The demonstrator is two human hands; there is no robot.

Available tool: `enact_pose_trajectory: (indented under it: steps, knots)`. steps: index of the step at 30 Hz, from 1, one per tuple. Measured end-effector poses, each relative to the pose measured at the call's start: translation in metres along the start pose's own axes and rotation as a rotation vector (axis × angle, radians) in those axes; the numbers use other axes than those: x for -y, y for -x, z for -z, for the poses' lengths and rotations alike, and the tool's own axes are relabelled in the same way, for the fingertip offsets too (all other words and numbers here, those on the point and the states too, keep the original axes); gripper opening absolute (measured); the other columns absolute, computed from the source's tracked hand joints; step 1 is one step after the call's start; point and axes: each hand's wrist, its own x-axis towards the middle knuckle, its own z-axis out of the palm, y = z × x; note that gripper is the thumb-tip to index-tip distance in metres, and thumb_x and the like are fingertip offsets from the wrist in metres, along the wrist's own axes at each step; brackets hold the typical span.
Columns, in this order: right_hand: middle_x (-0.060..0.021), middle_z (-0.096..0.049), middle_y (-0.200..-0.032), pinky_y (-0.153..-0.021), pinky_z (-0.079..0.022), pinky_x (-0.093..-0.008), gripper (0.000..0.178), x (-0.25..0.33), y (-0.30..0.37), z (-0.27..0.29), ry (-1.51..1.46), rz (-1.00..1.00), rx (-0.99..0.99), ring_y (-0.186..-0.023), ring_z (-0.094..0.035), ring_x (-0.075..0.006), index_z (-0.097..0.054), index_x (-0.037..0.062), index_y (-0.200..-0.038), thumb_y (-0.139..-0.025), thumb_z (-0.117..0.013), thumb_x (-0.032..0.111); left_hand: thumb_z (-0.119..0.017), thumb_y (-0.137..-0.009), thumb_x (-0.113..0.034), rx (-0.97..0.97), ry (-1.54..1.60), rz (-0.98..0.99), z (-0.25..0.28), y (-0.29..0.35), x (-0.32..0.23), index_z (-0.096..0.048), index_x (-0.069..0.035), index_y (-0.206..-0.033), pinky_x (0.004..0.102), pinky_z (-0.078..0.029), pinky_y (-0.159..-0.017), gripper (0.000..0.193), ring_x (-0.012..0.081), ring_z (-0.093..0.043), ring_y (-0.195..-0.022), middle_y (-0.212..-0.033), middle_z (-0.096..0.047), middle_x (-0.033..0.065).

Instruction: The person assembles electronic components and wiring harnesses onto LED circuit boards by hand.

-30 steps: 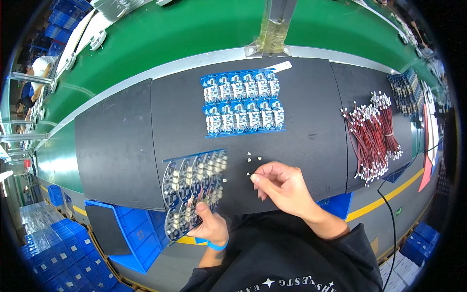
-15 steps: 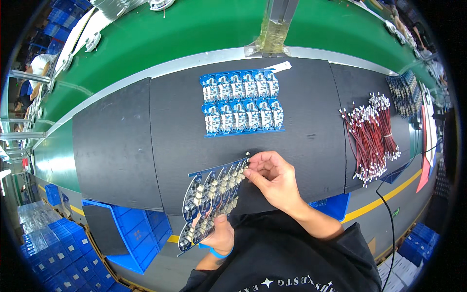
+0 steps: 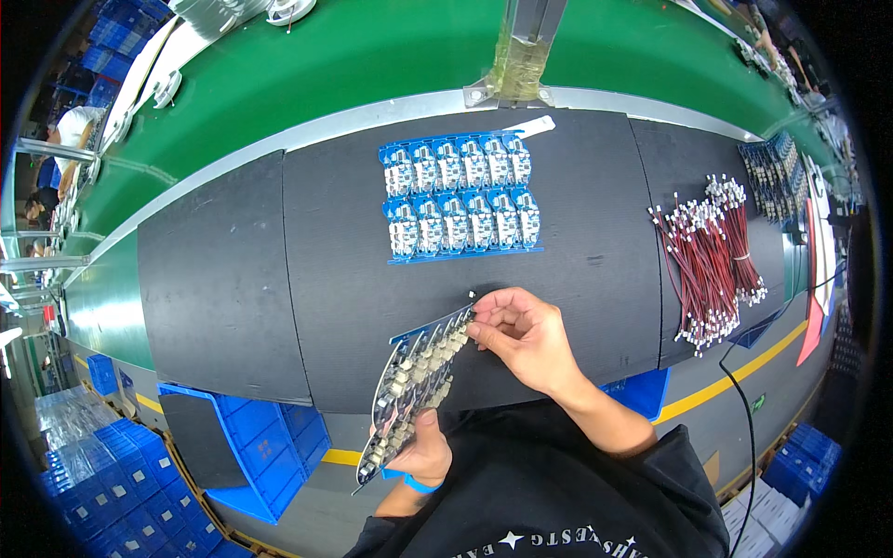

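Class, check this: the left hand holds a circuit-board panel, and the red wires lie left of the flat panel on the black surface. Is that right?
Not quite: the head view shows the red wires lying right of the flat panel. The left hand does hold a circuit-board panel.

A metal post (image 3: 535,26), its lower part wrapped in yellowish tape (image 3: 517,76), stands at the far edge of the table (image 3: 595,200) — a green surface (image 3: 372,65) spreads behind it. At the lower left, blue crates (image 3: 130,493) rise in stacks; on the right, a black cable (image 3: 751,446) hangs across a yellow floor line (image 3: 693,403).
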Motion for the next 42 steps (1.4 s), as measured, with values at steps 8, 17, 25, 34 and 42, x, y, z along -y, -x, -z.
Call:
enact_pose_trajectory:
  steps: [8, 17, 25, 34, 42]
  knots:
    - [-0.0058, -0.062, -0.081, -0.062, -0.048, -0.0187, 0.02, 0.009, 0.006, -0.004, -0.037, 0.021, 0.013, -0.071, -0.059, -0.0071, -0.055, -0.0015, -0.095, -0.077, -0.064, -0.002, -0.07, -0.075, -0.014, 0.052, -0.075, -0.091, -0.002, 0.0, 0.003, -0.05, 0.001, -0.089, 0.0277, -0.047, -0.064, 0.029, 0.0173, -0.059, -0.068, -0.079, -0.061, 0.0133]
    - [-0.0065, -0.06, -0.084, -0.064, -0.049, -0.0217, 0.023, 0.01, 0.002, -0.003, -0.144, -0.128, 0.079, -0.072, -0.058, -0.0102, -0.052, -0.0022, -0.098, -0.078, -0.061, -0.008, -0.072, -0.073, -0.015, 0.138, -0.197, -0.16, -0.001, -0.006, 0.001, -0.052, 0.002, -0.087, 0.0309, -0.05, -0.063, 0.029, 0.0263, -0.064, -0.065, -0.078, -0.064, 0.0194]
    - [-0.0074, -0.06, -0.088, -0.073, -0.051, -0.0237, 0.022, 0.005, 0.0, -0.001, -0.102, 0.038, 0.05, -0.081, -0.06, -0.0119, -0.052, -0.0029, -0.098, -0.078, -0.06, -0.008, -0.067, -0.077, -0.01, 0.236, -0.146, -0.144, -0.001, -0.008, -0.004, -0.051, 0.003, -0.087, 0.0361, -0.052, -0.069, 0.024, 0.033, -0.065, -0.077, -0.083, -0.063, 0.0243]
    - [-0.0063, -0.06, -0.086, -0.07, -0.049, -0.0213, 0.022, 0.014, 0.006, -0.011, -0.229, 0.067, 0.057, -0.078, -0.059, -0.0091, -0.053, -0.0026, -0.098, -0.078, -0.063, -0.003, -0.066, -0.079, -0.012, 0.274, -0.226, -0.196, -0.001, -0.002, 0.001, -0.05, 0.002, -0.087, 0.0309, -0.045, -0.068, 0.023, 0.0185, -0.056, -0.071, -0.081, -0.059, 0.0124]
    - [-0.0066, -0.06, -0.089, -0.072, -0.05, -0.0217, 0.021, 0.015, 0.004, -0.006, -0.153, -0.011, 0.086, -0.081, -0.058, -0.0088, -0.054, -0.0027, -0.098, -0.079, -0.061, -0.005, -0.066, -0.079, -0.012, 0.214, -0.224, -0.139, -0.002, -0.001, 0.002, -0.051, 0.003, -0.089, 0.0306, -0.045, -0.07, 0.024, 0.0178, -0.057, -0.072, -0.081, -0.06, 0.0117]
